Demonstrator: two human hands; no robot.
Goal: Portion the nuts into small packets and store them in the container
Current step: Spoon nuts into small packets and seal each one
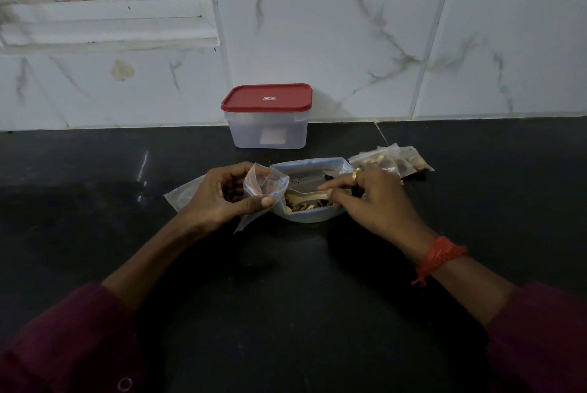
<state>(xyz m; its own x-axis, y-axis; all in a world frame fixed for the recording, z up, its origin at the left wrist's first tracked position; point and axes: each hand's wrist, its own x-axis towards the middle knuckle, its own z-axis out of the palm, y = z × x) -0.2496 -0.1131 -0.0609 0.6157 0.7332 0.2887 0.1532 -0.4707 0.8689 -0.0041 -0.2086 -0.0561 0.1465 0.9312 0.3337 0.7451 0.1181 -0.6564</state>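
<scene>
One container [266, 132] with one red lid [266, 97] is standing closed at the back of the surface [286, 281], close against the foot of the wall. One large bag [309, 218] is lying open in front of it, with mixed nuts [297, 208] showing at its near edge and one pale spoon [305, 196] lying across them.

The left hand [222, 198] is holding one small packet [265, 184] just left of the bag's mouth; its fingers [236, 170] are curling round the back of the packet and the thumb is pressing on the front. The right hand [371, 198] is pinching the spoon's handle with its fingers [330, 185] bunched and one finger reaching forward.

Filled packets [390, 162] are lying overlapped to the right of the bag, at least three of them; the exact count is hard to tell. Some flat clear plastic [179, 195] is poking out from under the left hand.

One ring [357, 174] and one red wrist band [441, 256] are sitting on the right hand and wrist; two dark red sleeves [63, 345] are framing the view.

The surface is dark and glossy, the room is dim, and a white marbled tiled wall [349, 43] with a window frame [104, 17] is rising behind.
</scene>
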